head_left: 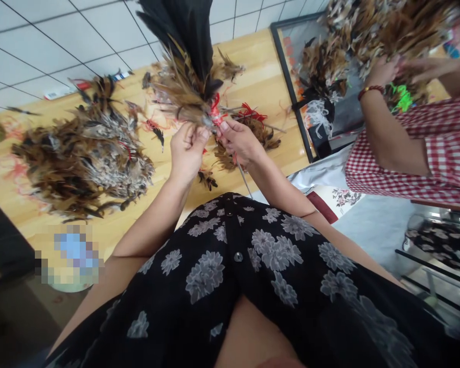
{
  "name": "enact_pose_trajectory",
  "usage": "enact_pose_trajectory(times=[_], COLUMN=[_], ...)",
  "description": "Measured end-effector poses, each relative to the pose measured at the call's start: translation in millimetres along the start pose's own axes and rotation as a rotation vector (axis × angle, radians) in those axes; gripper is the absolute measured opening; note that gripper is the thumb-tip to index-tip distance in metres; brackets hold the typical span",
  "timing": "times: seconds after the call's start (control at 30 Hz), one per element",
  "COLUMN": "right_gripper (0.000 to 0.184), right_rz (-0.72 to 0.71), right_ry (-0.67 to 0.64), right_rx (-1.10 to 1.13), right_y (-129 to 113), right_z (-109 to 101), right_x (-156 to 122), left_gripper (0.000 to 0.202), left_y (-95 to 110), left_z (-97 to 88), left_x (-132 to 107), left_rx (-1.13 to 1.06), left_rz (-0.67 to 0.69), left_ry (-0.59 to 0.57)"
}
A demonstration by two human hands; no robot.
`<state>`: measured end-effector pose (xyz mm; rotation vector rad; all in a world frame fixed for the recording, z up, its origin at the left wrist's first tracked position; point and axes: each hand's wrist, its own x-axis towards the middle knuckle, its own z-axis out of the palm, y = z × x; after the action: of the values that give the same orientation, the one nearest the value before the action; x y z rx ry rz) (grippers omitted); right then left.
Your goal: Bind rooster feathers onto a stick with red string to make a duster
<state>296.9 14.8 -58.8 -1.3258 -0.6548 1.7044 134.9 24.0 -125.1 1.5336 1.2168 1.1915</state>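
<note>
Holding a feather bundle [194, 61] above the table [251, 56], plumes pointing away from the body, the right hand [239, 140] grips its red-tied base while the left hand [187, 151] pinches its left side.

Exposure: bright over the desk [260, 74], source not visible. Tiled wall [61, 48] at 10 o'clock rendered pale, cool. Detail mostly lost in the black part of the feather bundle [193, 41] near 12. Floor [7, 312] at 8 left dim. Faint reflections picked up in the framed glass [306, 30] near 1. Fine detail softened throughout, edges smeared. Wide-angle stretch seen at the rim; corner at 2 blacked out. Patch at 8 pixelated.
</note>
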Motion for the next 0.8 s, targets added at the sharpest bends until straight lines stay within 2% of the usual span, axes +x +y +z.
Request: enact_pose_trajectory(times=[0.13, 0.27, 0.47, 0.63, 0.7, 0.8], right_gripper=[0.033, 0.032, 0.031, 0.038, 0.039, 0.038], right_rz=[0.011, 0.022, 0.127, 0.149, 0.127, 0.095], right_ry=[0.067, 0.111, 0.123, 0.108, 0.125, 0.154], right_rx=[0.009, 0.040, 0.130, 0.178, 0.214, 0.287], right_y=[-1, -6, -15, -26, -30, -34], right_z=[5, 6, -2, -20, -36, -65], right_x=[-3, -6, -11, -18, -21, -29], left_gripper=[0.047, 0.044, 0.051, 0.054, 0.055, 0.047], left_y=[17, 25, 15, -1, -13, -34], left_z=[3.3, 7.5, 15.7, 11.2, 4.0, -8.9], left_x=[-6, -7, -9, 2, 7, 10], left_rx=[0.087, 0.162, 0.134, 0.056, 0.004, -0.017], left_rz=[0.089, 0.099, 0.093, 0.039, -0.023, -0.277], left_ry=[-0.006, -0.024, -0.058, -0.172, -0.235, -0.410])
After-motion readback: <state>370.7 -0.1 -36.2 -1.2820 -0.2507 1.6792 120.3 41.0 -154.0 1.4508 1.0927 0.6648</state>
